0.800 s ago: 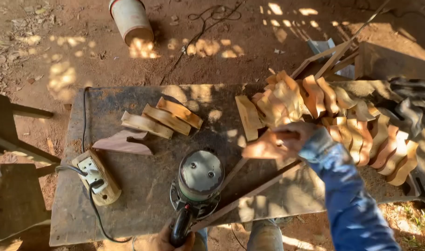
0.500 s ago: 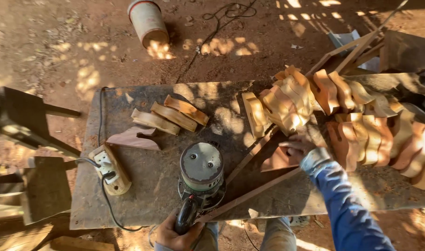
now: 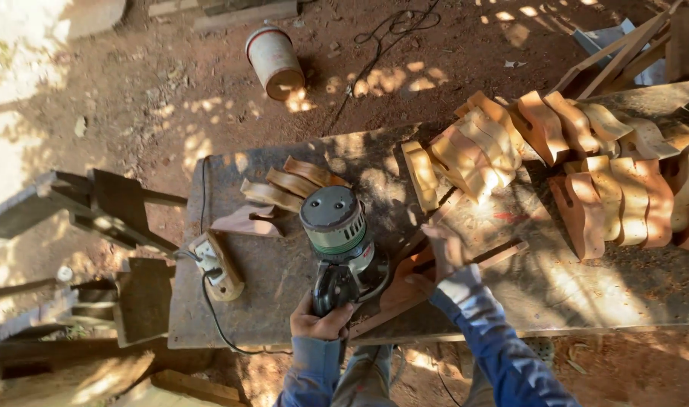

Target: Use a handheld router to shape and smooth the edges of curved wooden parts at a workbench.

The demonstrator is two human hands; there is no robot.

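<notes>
Left hand [image 3: 322,322] is gripping the router [image 3: 343,245] by its handle; motor body is standing upright, handle pointing back at the person. Right hand [image 3: 444,256] is pressing down, fingers spread, on a curved wood piece [image 3: 406,280] just beside the router, probably lying along the slat jig [image 3: 465,264] on the workbench [image 3: 585,294].

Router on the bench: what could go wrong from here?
The right hand presses a wooden piece right beside the router, so its fingers could meet the cutter. The left hand alone grips the handle, so the tool might kick. The cable hanging off the bench could snag.
</notes>
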